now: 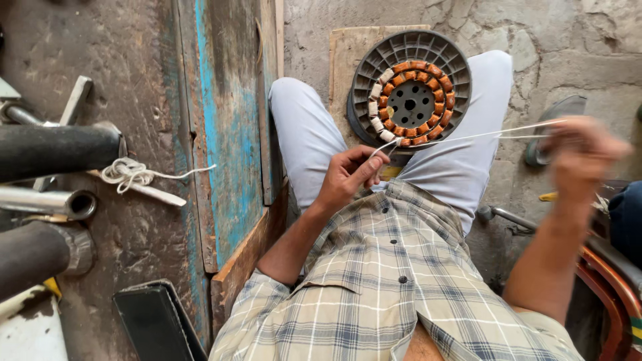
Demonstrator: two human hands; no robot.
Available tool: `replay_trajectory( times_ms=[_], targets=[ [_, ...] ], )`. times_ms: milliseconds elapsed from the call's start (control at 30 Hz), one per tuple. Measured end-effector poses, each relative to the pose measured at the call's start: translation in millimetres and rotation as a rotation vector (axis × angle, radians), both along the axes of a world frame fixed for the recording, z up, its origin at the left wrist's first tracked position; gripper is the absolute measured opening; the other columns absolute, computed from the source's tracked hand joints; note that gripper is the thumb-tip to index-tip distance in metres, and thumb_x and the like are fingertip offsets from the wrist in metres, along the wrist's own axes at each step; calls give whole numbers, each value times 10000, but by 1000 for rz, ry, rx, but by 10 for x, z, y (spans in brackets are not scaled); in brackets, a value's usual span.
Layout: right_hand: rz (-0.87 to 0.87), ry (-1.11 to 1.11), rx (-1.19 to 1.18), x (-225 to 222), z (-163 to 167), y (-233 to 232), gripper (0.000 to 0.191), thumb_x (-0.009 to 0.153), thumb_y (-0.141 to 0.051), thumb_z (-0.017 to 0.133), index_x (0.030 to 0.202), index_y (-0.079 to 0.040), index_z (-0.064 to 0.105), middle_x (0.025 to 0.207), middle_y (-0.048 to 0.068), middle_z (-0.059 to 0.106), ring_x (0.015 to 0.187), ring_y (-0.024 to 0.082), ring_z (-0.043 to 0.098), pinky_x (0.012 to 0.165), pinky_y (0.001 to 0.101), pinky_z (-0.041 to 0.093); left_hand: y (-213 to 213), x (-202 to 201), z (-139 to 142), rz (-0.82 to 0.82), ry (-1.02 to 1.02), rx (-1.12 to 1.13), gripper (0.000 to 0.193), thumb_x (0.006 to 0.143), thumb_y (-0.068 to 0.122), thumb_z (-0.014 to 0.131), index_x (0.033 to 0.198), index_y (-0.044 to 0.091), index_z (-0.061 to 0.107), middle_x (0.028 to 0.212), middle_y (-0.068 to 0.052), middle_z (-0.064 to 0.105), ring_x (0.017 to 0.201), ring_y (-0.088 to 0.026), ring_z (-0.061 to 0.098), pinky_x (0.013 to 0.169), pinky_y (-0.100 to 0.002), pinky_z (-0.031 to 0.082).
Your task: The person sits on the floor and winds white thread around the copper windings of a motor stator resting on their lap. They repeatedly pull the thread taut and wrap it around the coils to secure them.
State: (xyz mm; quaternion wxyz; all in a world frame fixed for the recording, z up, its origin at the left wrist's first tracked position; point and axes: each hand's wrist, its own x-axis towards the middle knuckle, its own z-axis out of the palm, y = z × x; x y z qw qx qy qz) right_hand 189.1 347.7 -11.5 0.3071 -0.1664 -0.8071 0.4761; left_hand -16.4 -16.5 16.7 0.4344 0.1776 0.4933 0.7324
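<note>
While the stator (pixel 409 92), a grey ribbed disc ringed with copper and white coils, rests between the knees at far centre, the left hand (pixel 348 175) pinches white cord (pixel 468 136) near it; the blurred right hand (pixel 580 152) grips the cord's right end.

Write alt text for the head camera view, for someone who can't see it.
Seen from above, a seated person pulls a white cord taut between both hands: the left hand pinches it near a round grey motor stator ringed with copper coils, the blurred right hand draws it sideways. The stator rests between the knees; a blue wooden plank lies at left.
</note>
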Motion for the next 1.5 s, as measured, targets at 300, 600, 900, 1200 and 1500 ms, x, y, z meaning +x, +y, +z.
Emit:
replay_trajectory(
  times_ms=[300, 600, 900, 1200, 1500],
  targets=[
    [-215, -362, 921, -569, 357, -664, 276, 1037, -345, 725, 1162, -100, 722, 1222, 66, 659, 1215, 228, 615, 1135, 436, 463, 119, 33, 49, -65, -80, 99, 264, 1093, 175, 592, 1218, -40, 679, 825, -49, 682, 734, -99, 651, 723, -265, 582],
    [214, -31, 701, -1069, 835, -1920, 299, 800, -25, 797, 1096, -57, 775, 1113, 73, 715, 998, 265, 663, 862, 405, 540, 135, -176, 323, -12, -250, 117, 262, 1117, 147, 572, 1214, -69, 684, 792, -74, 683, 664, -101, 613, 622, -229, 509],
    [172, -65, 401, -1035, 929, -1924, 190, 877, 75, 782, 1044, 4, 725, 1041, 127, 744, 977, 276, 729, 850, 379, 601, 422, -559, 648, 96, 530, 18, 282, 1072, 216, 652, 1255, 2, 672, 1112, -111, 714, 1013, -191, 710, 909, -307, 635],
    [191, -60, 145, -1022, 911, -1811, 165, 844, 30, 842, 942, -23, 721, 997, 87, 772, 944, 225, 751, 848, 337, 600, 353, -724, 512, -44, 1411, -107, 313, 877, 248, 865, 1140, 180, 711, 1394, -34, 590, 1386, -276, 465, 1194, -463, 420],
    [194, -77, 154, -1020, 907, -1776, 178, 845, 26, 853, 941, -24, 711, 998, 85, 771, 963, 221, 741, 862, 342, 602, 360, -623, 244, 66, 1454, -39, 227, 930, 238, 830, 1132, 246, 726, 1307, 64, 647, 1385, -235, 492, 1230, -510, 390]
  ],
)
